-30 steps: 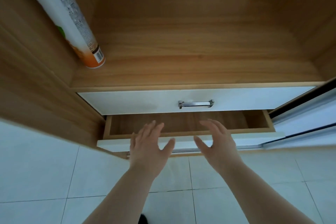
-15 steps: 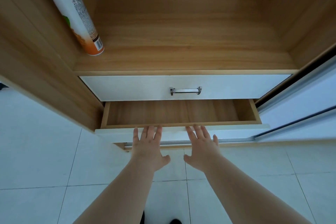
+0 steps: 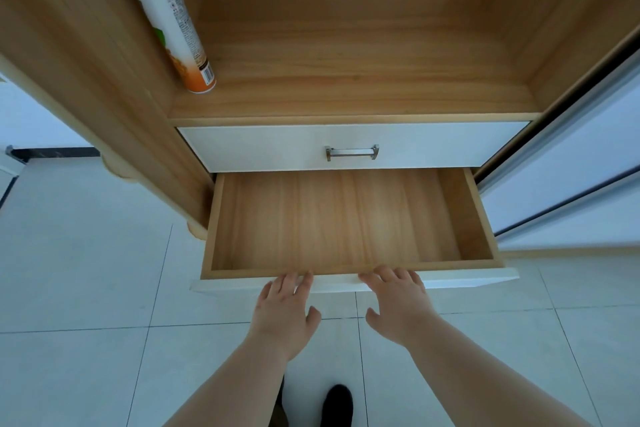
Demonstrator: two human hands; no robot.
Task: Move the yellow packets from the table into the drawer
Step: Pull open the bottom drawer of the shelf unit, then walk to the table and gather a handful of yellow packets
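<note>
Both hands, left (image 3: 282, 314) and right (image 3: 398, 305), are resting open-fingered on the front edge of the drawer (image 3: 346, 282), holding nothing, apparently keeping it open to receive packets. Drawer interior is showing bare; no yellow packets are appearing in view.

Pale tiled floor (image 3: 86, 288); wood-grain wardrobe (image 3: 86, 55) with open shelf (image 3: 346, 80); white sliding door (image 3: 571, 166) at right; soft daylight.

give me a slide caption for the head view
Both hands, left and right, rest fingertips on the white front of an open, empty lower drawer.
</note>
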